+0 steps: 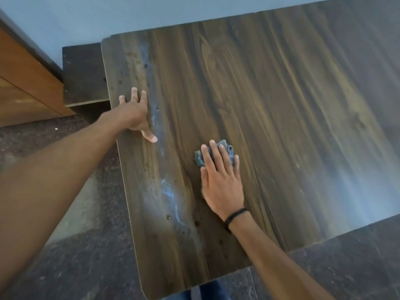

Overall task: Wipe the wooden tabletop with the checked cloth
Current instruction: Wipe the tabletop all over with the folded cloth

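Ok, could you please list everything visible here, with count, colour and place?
wooden tabletop: one, dark brown, middle and right.
cloth: one, grey-blue, bunched under the right hand.
pale streak: one, whitish, along the tabletop's left part.
cabinet: one, orange-brown, far left.
dark board: one, blackish, beside the tabletop's far left corner.
wall: one, pale blue-grey, top.
floor: one, dark speckled, left and bottom.
wristband: one, black, right wrist.
left hand: one, flat on the tabletop near its left edge.
right hand: one, fingers straight, pressing the cloth.

Tabletop (pixel 270 126): dark wood-grain surface, smooth, low sheen, with pale smeared streaks and dark spots along left side. Cloth (pixel 225 146): grey, crumpled fabric.
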A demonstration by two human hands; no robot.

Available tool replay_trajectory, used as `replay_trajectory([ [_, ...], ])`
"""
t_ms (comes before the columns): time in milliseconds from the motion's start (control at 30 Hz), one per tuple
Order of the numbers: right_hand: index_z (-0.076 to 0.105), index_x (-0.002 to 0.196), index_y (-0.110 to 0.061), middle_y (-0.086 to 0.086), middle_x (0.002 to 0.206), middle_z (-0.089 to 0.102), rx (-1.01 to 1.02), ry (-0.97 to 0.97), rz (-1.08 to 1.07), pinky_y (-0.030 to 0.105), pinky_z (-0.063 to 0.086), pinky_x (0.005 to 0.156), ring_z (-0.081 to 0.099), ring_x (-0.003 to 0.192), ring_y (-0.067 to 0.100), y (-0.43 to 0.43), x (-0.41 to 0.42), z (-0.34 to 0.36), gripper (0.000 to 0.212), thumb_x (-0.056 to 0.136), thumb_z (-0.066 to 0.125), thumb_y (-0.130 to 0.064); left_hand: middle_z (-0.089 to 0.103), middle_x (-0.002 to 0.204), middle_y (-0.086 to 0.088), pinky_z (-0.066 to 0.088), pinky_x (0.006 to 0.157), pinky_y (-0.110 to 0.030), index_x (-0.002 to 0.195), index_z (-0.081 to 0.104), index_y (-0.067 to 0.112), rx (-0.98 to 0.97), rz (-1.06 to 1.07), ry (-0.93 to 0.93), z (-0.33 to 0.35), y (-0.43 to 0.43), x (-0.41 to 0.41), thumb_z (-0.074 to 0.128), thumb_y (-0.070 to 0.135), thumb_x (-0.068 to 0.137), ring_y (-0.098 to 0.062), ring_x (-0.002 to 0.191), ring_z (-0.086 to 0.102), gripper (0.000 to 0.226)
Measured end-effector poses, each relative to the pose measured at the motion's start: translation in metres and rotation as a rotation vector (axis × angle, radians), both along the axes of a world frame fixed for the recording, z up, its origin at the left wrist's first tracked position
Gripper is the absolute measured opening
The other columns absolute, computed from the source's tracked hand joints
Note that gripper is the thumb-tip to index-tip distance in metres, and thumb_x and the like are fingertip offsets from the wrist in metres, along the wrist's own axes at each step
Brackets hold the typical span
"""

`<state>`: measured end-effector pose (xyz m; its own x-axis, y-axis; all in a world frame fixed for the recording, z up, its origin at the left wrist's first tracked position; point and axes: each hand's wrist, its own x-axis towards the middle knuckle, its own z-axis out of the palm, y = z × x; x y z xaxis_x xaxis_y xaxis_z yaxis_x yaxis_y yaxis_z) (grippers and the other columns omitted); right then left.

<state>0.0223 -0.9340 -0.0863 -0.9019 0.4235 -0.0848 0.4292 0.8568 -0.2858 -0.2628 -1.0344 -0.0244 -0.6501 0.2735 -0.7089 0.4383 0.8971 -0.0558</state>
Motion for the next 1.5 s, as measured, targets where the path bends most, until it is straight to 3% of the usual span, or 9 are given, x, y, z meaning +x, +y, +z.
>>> replay_trajectory([
  [133, 0.024, 0.161, -0.032, -0.011, 0.169, 0.016, 0.047, 0.034, 0.256, 0.052, 0.011, 0.125, 0.009, 0.156, 0.010, -0.004, 0.053, -0.005, 0.055, 0.106, 0.029, -0.036, -0.033, 0.156, -0.004, 0.013, 0.117, -0.058, 0.147, -0.030, 0.020, -0.024, 0.010, 0.016, -0.001, 0.002, 0.004, 0.088, 0.057, 0.045, -0.043, 0.146, -0.012, 0.161],
  [567, 0.019, 0.162, -0.028, -0.006, 0.170, 0.013, -0.027, -0.032, 0.056, 0.054, 0.003, 0.126, 0.004, 0.157, 0.016, 0.002, 0.057, -0.001, 0.054, 0.108, 0.026, -0.036, -0.026, 0.159, -0.006, 0.012, 0.116, -0.058, 0.151, -0.025, 0.018, 0.017, 0.027, 0.048, 0.008, 0.002, 0.013, 0.088, 0.054, 0.046, -0.044, 0.146, -0.007, 0.158],
  [700, 0.016, 0.162, -0.032, -0.010, 0.170, 0.008, 0.065, -0.028, 0.339, 0.056, 0.007, 0.125, 0.001, 0.157, 0.012, 0.013, 0.116, -0.008, 0.055, 0.108, 0.023, -0.038, -0.026, 0.160, -0.005, 0.010, 0.117, -0.058, 0.151, -0.024, 0.019, 0.031, 0.027, 0.050, 0.009, 0.001, 0.017, 0.087, 0.053, 0.049, -0.042, 0.146, -0.009, 0.155],
  [833, 0.015, 0.162, -0.031, -0.006, 0.170, 0.008, -0.003, -0.087, 0.092, 0.055, 0.001, 0.125, -0.001, 0.157, 0.016, 0.007, 0.103, -0.004, 0.055, 0.108, 0.020, -0.038, -0.026, 0.160, -0.005, 0.011, 0.117, -0.058, 0.151, -0.023, 0.018, 0.034, 0.033, 0.042, 0.012, 0.000, 0.018, 0.088, 0.050, 0.051, -0.043, 0.146, -0.008, 0.154],
  [967, 0.016, 0.162, -0.031, -0.008, 0.170, 0.008, 0.081, -0.027, 0.360, 0.055, 0.005, 0.125, 0.003, 0.157, 0.013, 0.014, 0.146, -0.010, 0.054, 0.109, 0.024, -0.037, -0.026, 0.160, -0.007, 0.013, 0.117, -0.058, 0.151, -0.024, 0.017, 0.008, 0.009, 0.054, 0.011, 0.003, 0.018, 0.088, 0.051, 0.051, -0.044, 0.146, -0.005, 0.154],
  [1100, 0.012, 0.162, -0.031, -0.008, 0.170, 0.004, 0.005, -0.089, 0.094, 0.053, 0.001, 0.125, 0.000, 0.157, 0.014, -0.004, 0.141, -0.004, 0.054, 0.109, 0.021, -0.037, -0.028, 0.159, -0.007, 0.012, 0.117, -0.058, 0.150, -0.025, 0.016, -0.001, 0.021, 0.037, 0.011, 0.005, 0.016, 0.089, 0.050, 0.050, -0.045, 0.146, -0.006, 0.155],
  [1233, 0.019, 0.161, -0.032, -0.009, 0.170, 0.009, 0.078, -0.032, 0.329, 0.056, 0.009, 0.124, 0.008, 0.156, 0.014, 0.009, 0.182, -0.007, 0.054, 0.108, 0.026, -0.037, -0.028, 0.159, -0.007, 0.011, 0.117, -0.058, 0.150, -0.025, 0.017, -0.002, 0.015, 0.044, 0.009, 0.004, 0.016, 0.088, 0.050, 0.052, -0.044, 0.146, -0.008, 0.154],
  [1367, 0.021, 0.161, -0.028, -0.004, 0.169, 0.012, 0.003, -0.068, -0.001, 0.051, 0.001, 0.125, 0.004, 0.157, 0.016, -0.013, 0.159, 0.000, 0.055, 0.107, 0.027, -0.035, -0.030, 0.158, -0.006, 0.011, 0.117, -0.058, 0.149, -0.026, 0.017, 0.000, 0.021, 0.030, 0.010, 0.004, 0.014, 0.088, 0.050, 0.051, -0.044, 0.146, -0.009, 0.155],
  [1500, 0.019, 0.161, -0.031, -0.009, 0.170, 0.006, 0.074, -0.049, 0.297, 0.050, -0.002, 0.126, 0.010, 0.156, 0.014, -0.022, 0.189, -0.002, 0.055, 0.108, 0.028, -0.036, -0.030, 0.158, -0.005, 0.011, 0.117, -0.058, 0.150, -0.027, 0.018, 0.007, 0.028, 0.033, 0.009, 0.003, 0.016, 0.089, 0.050, 0.052, -0.043, 0.146, -0.010, 0.154],
])
